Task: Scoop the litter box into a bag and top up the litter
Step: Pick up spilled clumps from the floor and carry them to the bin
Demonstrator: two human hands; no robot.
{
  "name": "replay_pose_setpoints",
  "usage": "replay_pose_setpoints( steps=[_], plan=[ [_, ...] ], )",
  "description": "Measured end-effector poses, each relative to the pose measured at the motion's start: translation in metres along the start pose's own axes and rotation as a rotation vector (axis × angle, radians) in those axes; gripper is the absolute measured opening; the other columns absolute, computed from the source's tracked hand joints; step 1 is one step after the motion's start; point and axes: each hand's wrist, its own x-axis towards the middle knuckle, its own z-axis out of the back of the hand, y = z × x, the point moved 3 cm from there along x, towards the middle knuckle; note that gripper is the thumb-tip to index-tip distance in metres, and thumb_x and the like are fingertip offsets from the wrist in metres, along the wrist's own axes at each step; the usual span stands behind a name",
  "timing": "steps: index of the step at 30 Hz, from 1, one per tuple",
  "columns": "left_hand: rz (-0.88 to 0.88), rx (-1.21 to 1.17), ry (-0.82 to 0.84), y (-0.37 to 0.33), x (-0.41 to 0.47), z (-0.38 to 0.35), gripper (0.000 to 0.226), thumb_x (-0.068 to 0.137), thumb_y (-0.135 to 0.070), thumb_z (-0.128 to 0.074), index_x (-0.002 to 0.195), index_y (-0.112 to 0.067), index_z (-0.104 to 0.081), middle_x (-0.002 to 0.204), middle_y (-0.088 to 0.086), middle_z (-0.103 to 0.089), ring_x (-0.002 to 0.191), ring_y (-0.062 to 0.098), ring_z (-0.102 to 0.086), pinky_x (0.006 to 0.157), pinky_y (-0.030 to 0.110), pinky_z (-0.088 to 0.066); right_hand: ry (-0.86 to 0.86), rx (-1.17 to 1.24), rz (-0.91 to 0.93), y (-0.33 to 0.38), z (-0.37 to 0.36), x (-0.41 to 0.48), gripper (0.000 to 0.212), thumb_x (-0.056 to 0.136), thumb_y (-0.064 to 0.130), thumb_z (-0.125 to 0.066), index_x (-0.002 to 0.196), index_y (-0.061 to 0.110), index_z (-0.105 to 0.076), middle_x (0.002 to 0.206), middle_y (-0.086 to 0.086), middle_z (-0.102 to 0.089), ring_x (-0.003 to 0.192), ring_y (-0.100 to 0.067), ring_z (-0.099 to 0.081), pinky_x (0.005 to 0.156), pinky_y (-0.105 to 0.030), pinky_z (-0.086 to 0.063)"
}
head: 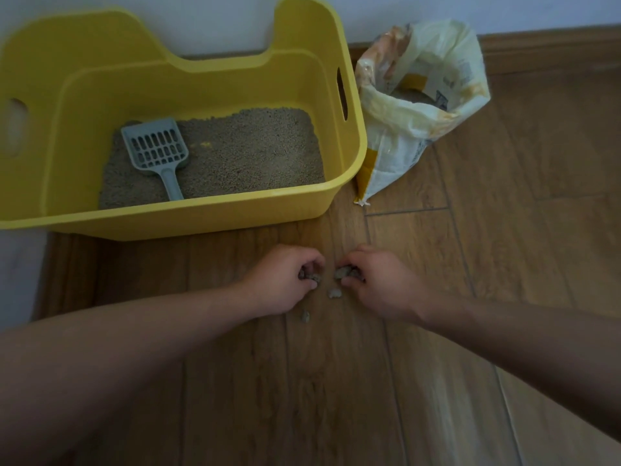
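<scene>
A yellow litter box (208, 213) stands on the wooden floor, holding grey litter (252, 153). A grey slotted scoop (158, 153) lies on the litter at the left. On the floor in front of the box, my left hand (285, 280) grips grey litter clumps (311, 276) in curled fingers. My right hand (376, 280) pinches another clump (343, 272). Two small clumps lie loose on the floor, one (334, 292) between my hands and one (305, 316) nearer to me.
An open cream and yellow litter bag (420, 129) stands right of the box, litter visible inside. A white wall and wooden skirting run behind. Wooden floorboards (504, 230) stretch to the right and toward me.
</scene>
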Motion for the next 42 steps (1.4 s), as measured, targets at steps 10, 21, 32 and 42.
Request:
replay_pose_setpoints(
  steps=[10, 21, 32, 42],
  plan=[
    [-0.022, 0.042, 0.047, 0.001, -0.025, -0.005, 0.018, 0.075, -0.019, -0.081, 0.085, -0.025, -0.068, 0.088, -0.013, -0.059, 0.071, -0.006, -0.049, 0.059, 0.005, -0.033, -0.033, 0.044, -0.019, 0.009, -0.006, -0.01, 0.028, 0.085, 0.026, -0.074, 0.11, 0.02, -0.066, 0.096, 0.009, -0.053, 0.086, -0.008, -0.051, 0.076, -0.02, -0.038],
    [-0.013, 0.106, 0.145, 0.008, -0.035, -0.023, 0.025, 0.076, -0.017, -0.078, 0.078, -0.032, -0.058, 0.082, -0.018, -0.053, 0.073, -0.001, -0.048, 0.06, 0.01, -0.031, 0.03, 0.045, -0.033, 0.011, -0.02, -0.006, 0.024, 0.085, 0.017, -0.068, 0.109, 0.017, -0.067, 0.106, -0.001, -0.064, 0.096, -0.017, -0.058, 0.078, -0.025, -0.043],
    [0.085, 0.003, 0.075, 0.015, -0.04, -0.019, 0.021, 0.078, -0.02, -0.079, 0.075, -0.026, -0.059, 0.07, -0.014, -0.055, 0.067, 0.0, -0.05, 0.057, 0.017, -0.035, 0.034, 0.1, -0.056, 0.011, -0.024, 0.0, 0.017, 0.084, 0.02, -0.07, 0.1, 0.021, -0.068, 0.091, 0.007, -0.061, 0.088, -0.012, -0.059, 0.074, -0.021, -0.043],
    [0.162, -0.023, 0.007, 0.016, -0.039, -0.006, 0.02, 0.08, -0.024, -0.078, 0.099, -0.021, -0.076, 0.093, -0.009, -0.071, 0.081, 0.002, -0.06, 0.069, 0.013, -0.044, 0.011, 0.148, -0.09, 0.015, -0.02, -0.002, 0.01, 0.084, 0.019, -0.071, 0.093, 0.021, -0.069, 0.086, 0.006, -0.066, 0.082, -0.01, -0.061, 0.069, -0.02, -0.042]
  ],
)
